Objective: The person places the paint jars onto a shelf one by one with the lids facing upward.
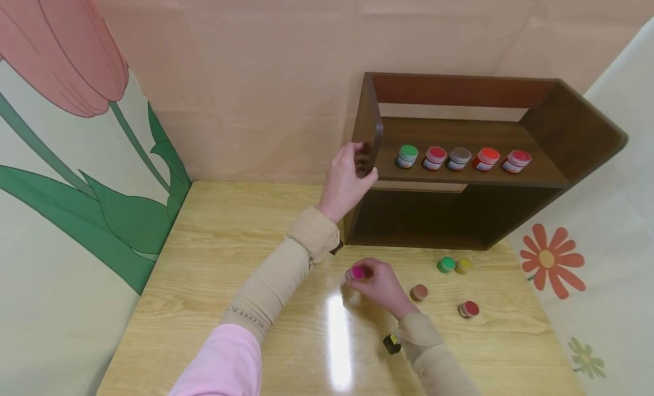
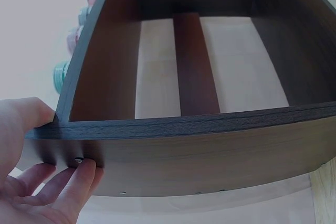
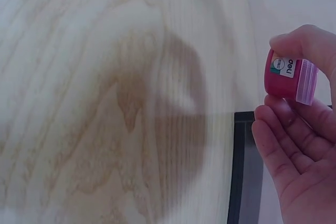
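My left hand (image 1: pixel 344 180) grips the left side panel of a dark brown wooden shelf (image 1: pixel 434 131). In the left wrist view the thumb lies at the panel's front edge (image 2: pixel 184 127) and the fingertips touch its outer face. Low over the table in front of the shelf, my right hand (image 1: pixel 380 285) pinches a small magenta paint jar (image 1: pixel 355 273) between thumb and fingers. The right wrist view shows this paint jar (image 3: pixel 286 77) lying sideways in the grip, with a clear-rimmed lid and a printed label.
A row of paint jars, green (image 1: pixel 407 156), brown (image 1: pixel 458 158) and several reddish ones, stands on the shelf board. On the wooden table (image 1: pixel 230 226) right of my right hand are a green jar (image 1: pixel 446 264), a yellow jar (image 1: pixel 463 265), a brown jar (image 1: pixel 419 293) and a dark red jar (image 1: pixel 468 309).
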The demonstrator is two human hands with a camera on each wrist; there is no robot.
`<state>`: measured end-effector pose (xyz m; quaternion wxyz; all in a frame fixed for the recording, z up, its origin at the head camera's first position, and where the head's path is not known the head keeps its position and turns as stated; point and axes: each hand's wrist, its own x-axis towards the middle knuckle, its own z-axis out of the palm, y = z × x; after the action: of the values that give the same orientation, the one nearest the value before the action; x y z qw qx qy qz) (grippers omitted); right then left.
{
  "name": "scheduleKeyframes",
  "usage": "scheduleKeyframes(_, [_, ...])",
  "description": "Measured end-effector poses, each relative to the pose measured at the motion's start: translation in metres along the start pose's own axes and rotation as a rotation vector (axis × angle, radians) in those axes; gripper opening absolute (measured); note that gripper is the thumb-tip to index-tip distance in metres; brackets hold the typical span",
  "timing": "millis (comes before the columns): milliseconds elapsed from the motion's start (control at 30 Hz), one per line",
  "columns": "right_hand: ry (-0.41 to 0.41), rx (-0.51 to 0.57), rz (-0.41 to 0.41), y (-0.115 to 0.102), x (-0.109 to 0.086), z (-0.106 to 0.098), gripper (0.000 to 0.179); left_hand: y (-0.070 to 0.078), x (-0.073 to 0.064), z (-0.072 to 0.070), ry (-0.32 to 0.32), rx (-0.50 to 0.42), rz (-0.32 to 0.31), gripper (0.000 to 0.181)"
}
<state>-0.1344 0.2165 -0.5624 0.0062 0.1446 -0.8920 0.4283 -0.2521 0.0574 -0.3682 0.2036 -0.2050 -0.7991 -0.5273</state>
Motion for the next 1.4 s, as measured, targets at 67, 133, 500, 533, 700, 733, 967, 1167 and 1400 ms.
scheduleKeyframes(67, [0.007, -0.002, 0.005, 0.001, 0.001, -0.002, 0.032, 0.000, 0.000, 0.000, 0.002, -0.001, -0.001, 0.046])
scheduleKeyframes(133, [0.012, 0.001, 0.008, 0.002, 0.002, -0.004, 0.032, 0.000, 0.000, 0.000, 0.003, 0.001, 0.001, 0.046])
scheduleKeyframes(500, [0.039, -0.015, -0.025, 0.007, 0.010, -0.012, 0.030, -0.002, 0.000, 0.001, 0.004, -0.008, 0.006, 0.047])
scheduleKeyframes(533, [0.039, -0.015, -0.030, 0.008, 0.012, -0.012, 0.030, -0.002, 0.000, 0.001, 0.004, -0.007, 0.007, 0.047])
scheduleKeyframes(700, [0.049, -0.014, -0.017, 0.011, 0.016, -0.015, 0.031, -0.001, 0.000, 0.000, 0.001, -0.015, 0.002, 0.047])
scheduleKeyframes(733, [0.054, -0.013, -0.016, 0.011, 0.017, -0.016, 0.032, -0.001, 0.000, 0.001, 0.000, -0.015, 0.002, 0.047])
scheduleKeyframes(967, [0.099, -0.009, -0.005, 0.019, 0.023, -0.020, 0.033, -0.001, 0.000, 0.001, 0.002, 0.001, 0.005, 0.046])
scheduleKeyframes(1167, [0.122, 0.009, 0.007, 0.020, 0.027, -0.022, 0.033, -0.002, -0.001, 0.001, 0.003, 0.014, 0.008, 0.047])
scheduleKeyframes(1400, [0.174, 0.022, -0.034, 0.020, 0.032, -0.023, 0.036, 0.000, -0.001, -0.001, -0.002, 0.006, 0.015, 0.048])
